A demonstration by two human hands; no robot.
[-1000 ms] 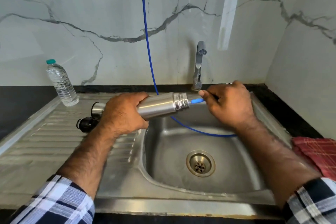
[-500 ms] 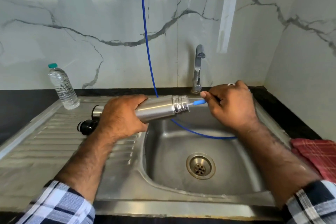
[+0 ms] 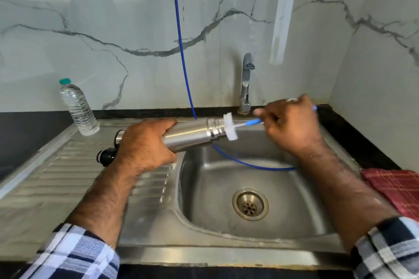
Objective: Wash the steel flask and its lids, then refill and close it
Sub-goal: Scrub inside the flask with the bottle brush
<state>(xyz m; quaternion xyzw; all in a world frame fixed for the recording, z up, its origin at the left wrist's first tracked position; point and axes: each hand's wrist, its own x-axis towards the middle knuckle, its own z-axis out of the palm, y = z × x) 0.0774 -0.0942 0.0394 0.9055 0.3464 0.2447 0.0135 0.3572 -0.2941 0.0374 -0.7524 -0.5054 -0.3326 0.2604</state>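
Left hand (image 3: 145, 145) gripping flask (image 3: 192, 133), right hand (image 3: 292, 122) seemingly pinching brush (image 3: 230, 127)

A home kitchen, by the look of it. A steel sink (image 3: 317, 188) with a ribbed drainboard (image 3: 56, 176) is set into a dark bench (image 3: 22, 129), with a tap (image 3: 246, 84) at its back edge. Marble-veined wall panels (image 3: 113, 29) rise behind it. A water bottle (image 3: 78, 108) stands at the drainboard's far left corner, and a red checked cloth (image 3: 396, 186) lies at the sink's right edge.

White veined marble walls (image 3: 113, 18), black countertop (image 3: 27, 127), steel sink (image 3: 283, 176), glossy reflections
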